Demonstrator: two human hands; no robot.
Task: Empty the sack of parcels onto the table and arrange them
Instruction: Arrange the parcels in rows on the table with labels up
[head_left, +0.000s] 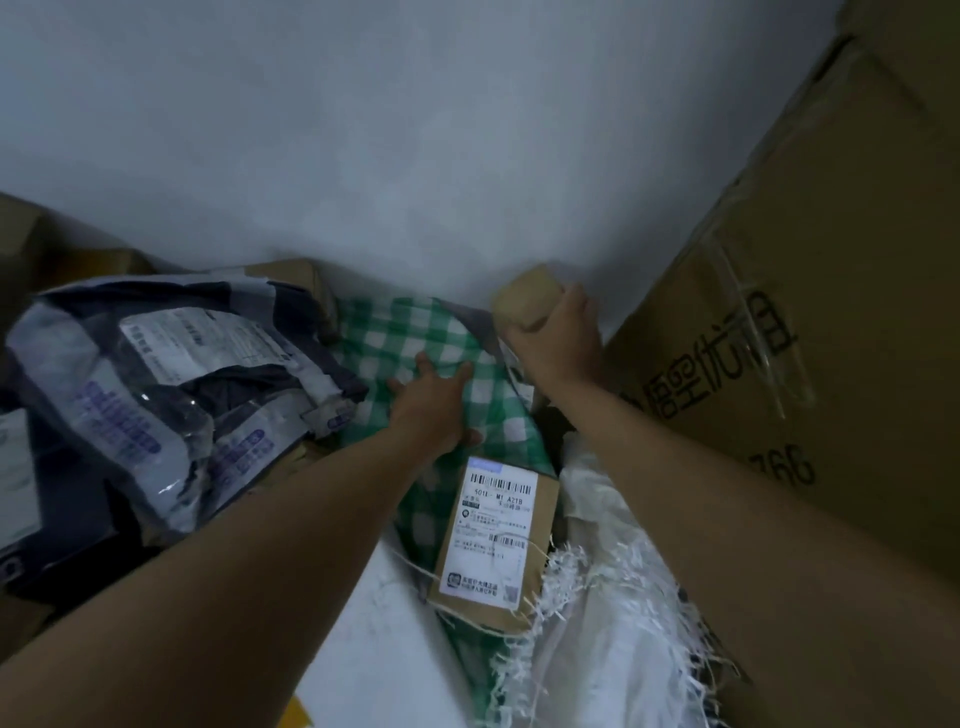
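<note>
You have a small brown box (524, 299) upright against the wall, a labelled flat carton (493, 540) lying on the green-checked desk (400, 327), grey mailer bags (156, 395) heaped left, and the frayed white sack (608, 623) crumpled beside the carton.

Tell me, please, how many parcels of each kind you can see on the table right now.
Small cardboard boxes: 2, the labelled box and the plain box held by the right hand
Grey plastic mailer bags: 1
Total: 3; others at the edges are unclear.
</note>
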